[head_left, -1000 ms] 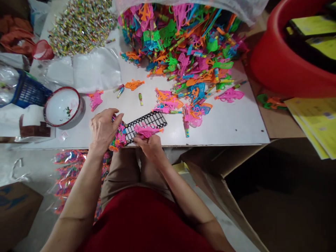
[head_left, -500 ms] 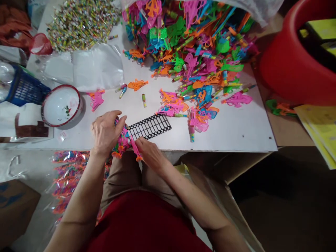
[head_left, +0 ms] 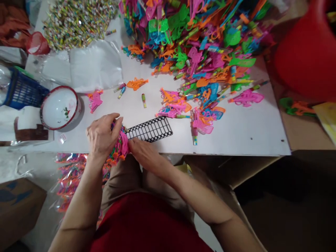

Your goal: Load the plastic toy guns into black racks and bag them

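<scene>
My left hand [head_left: 101, 134] is wrapped round the far side of a packed row of plastic toy guns [head_left: 121, 145], mostly pink with orange tips, at the table's front edge. The row sits at the left end of a black plastic grid rack [head_left: 151, 130], whose right part is bare. My right hand [head_left: 143, 151] has its fingers closed against the right side of the row, on a pink toy gun; the fingertips are partly hidden. Just beyond the hands lie a pink toy gun with orange parts [head_left: 95, 100], an orange toy gun [head_left: 137, 83] and a small candy tube [head_left: 144, 100].
A large heap of coloured toy guns [head_left: 194, 52] covers the back right. Wrapped candy tubes [head_left: 78, 24] are piled at back left, near clear plastic bags [head_left: 96, 64], a white bowl [head_left: 60, 106] and a blue basket [head_left: 26, 89]. A red bucket [head_left: 301, 59] stands right. Bagged toys [head_left: 70, 178] hang below the table.
The pink toy gun in my right hand has moved left and now lies against the row. My right hand shifted slightly left with it. The view has shifted a little.
</scene>
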Demonstrator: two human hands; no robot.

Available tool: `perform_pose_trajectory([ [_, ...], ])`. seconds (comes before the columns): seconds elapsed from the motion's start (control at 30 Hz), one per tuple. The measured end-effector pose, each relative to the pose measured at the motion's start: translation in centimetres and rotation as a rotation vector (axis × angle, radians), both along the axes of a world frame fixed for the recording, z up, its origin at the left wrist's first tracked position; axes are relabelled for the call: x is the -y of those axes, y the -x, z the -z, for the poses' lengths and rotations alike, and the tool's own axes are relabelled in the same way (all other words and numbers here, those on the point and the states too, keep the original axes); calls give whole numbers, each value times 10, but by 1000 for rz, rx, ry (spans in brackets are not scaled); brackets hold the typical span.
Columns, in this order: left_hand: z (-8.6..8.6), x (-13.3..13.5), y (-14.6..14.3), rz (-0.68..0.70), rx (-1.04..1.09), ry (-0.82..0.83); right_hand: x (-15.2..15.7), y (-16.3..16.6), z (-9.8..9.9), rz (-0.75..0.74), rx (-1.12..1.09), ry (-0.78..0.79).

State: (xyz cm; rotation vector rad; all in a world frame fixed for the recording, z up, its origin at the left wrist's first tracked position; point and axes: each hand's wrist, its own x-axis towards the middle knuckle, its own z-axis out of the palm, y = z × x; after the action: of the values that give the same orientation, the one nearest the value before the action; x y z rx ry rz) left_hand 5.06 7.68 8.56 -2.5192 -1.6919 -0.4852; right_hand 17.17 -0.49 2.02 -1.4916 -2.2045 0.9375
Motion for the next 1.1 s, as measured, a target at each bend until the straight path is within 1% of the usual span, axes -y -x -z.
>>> perform_pose_trajectory([
  [0.07, -1, 0, 2, 35, 0, -24, 5, -12, -1, 0, -68, -34],
  [0.13, -1, -1, 4, 60, 1, -30, 6, -39, -6, 4, -96, -61],
  [0.17, 0, -2, 4, 68, 4, -27, 4, -58, -11, 43, -67, -62],
  [0.2, 0, -3, 4, 75, 10, -22, 0, -79, -17, 121, -5, -59],
  [0.3, 1, -7, 6, 102, 32, -15, -26, -139, -35, 463, 303, -97],
  [0.33, 1, -8, 7, 113, 37, -19, -36, -155, -39, 521, 407, -111],
  [0.37, 1, -8, 8, 122, 39, -24, -47, -168, -41, 536, 500, -115],
  [0.43, 2, -8, 9, 134, 36, -33, -66, -185, -42, 466, 628, -99],
  [0.47, 3, -7, 10, 139, 37, -33, -71, -189, -41, 427, 652, -101],
  [0.5, 3, -7, 10, 140, 40, -31, -75, -191, -41, 422, 647, -118],
  [0.57, 2, -6, 9, 145, 45, -9, -73, -185, -40, 503, 540, -203],
  [0.63, 0, -5, 7, 146, 50, 15, -64, -166, -37, 587, 311, -291],
  [0.67, -1, -6, 6, 149, 53, 29, -58, -151, -33, 579, 161, -310],
  [0.7, -2, -6, 6, 153, 58, 42, -52, -134, -27, 531, 0, -307],
  [0.77, -3, -7, 4, 169, 69, 64, -43, -94, -10, 370, -297, -227],
  [0.8, -4, -7, 4, 177, 69, 72, -42, -75, 1, 307, -401, -170],
  [0.83, -4, -7, 4, 183, 65, 76, -42, -58, 11, 289, -472, -117],
  [0.9, -3, -7, 4, 191, 59, 69, -48, -35, 28, 302, -552, -54],
  [0.97, -2, -7, 6, 192, 61, 53, -56, -26, 35, 281, -553, -66],
  [1.03, -1, -7, 9, 205, 66, 41, -62, -26, 32, 173, -468, -114],
  [1.1, 0, -8, 12, 241, 74, 39, -64, -27, 24, 63, -329, -152],
])
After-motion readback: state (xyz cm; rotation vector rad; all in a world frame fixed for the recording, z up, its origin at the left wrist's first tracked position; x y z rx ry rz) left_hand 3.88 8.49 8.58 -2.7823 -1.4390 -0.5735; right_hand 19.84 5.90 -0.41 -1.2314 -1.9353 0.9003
